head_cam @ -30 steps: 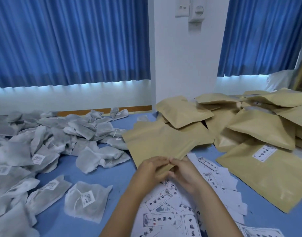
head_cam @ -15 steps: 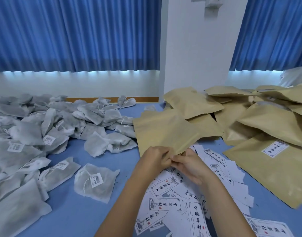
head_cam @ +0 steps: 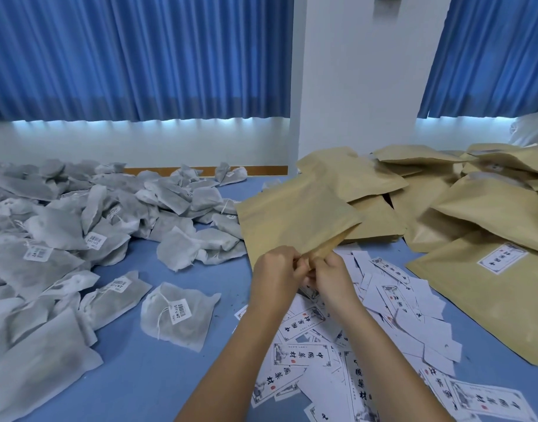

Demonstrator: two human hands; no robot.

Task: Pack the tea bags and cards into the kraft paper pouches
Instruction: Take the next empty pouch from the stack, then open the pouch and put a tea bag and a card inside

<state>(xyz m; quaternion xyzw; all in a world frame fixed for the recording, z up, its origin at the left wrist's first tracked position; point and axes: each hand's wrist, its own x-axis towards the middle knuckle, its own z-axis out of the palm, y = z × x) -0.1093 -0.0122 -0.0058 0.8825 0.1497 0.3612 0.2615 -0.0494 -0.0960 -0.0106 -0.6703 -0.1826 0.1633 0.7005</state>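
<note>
Left curtain: blue pleated fabric curtain across the back wall, a pale glow along its hem.
Right curtain: second blue pleated fabric curtain, beyond the pillar.
Pillar: plain white wall column between the two curtains — a white fixture at its top, cut off.
Trim: narrow orange-brown wooden strip at the table's far edge.
Tabletop: smooth blue table surface.

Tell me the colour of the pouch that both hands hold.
The pouch is plain tan brown; the head view shows it.
</note>
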